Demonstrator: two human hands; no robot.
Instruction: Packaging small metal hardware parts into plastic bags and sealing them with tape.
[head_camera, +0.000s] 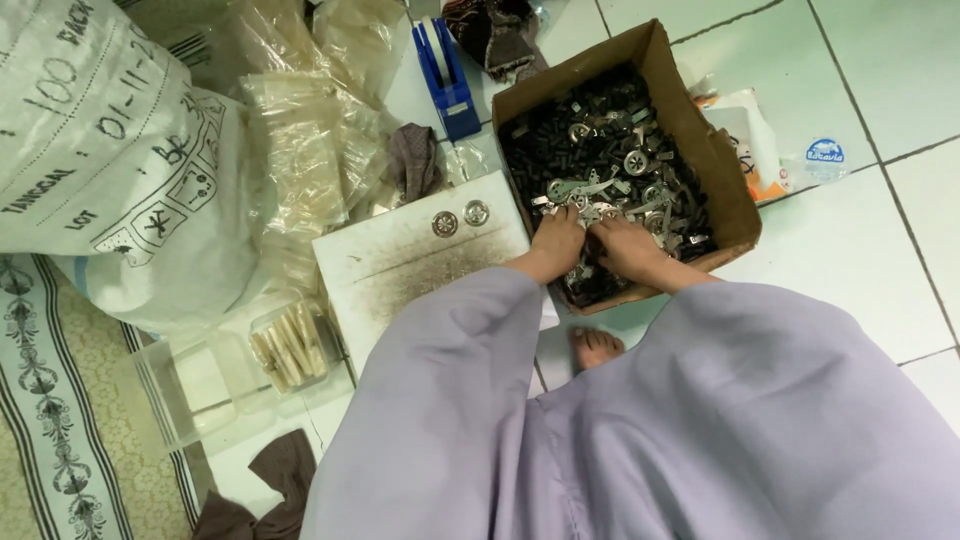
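Sorting step: my left hand (556, 243) and right hand (628, 246) dig among metal parts (600, 190) in the cardboard box (700, 130); grip state indiscernible; next, isolating one piece.

Small black and silver metal parts (610, 150) were heaped loosely in an open brown cardboard box (700, 130) set on the floor.

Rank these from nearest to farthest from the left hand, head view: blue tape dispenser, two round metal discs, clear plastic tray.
From the left hand:
1. Two round metal discs, just left, on the white board.
2. Blue tape dispenser, up and left, beyond the board.
3. Clear plastic tray, far lower left.
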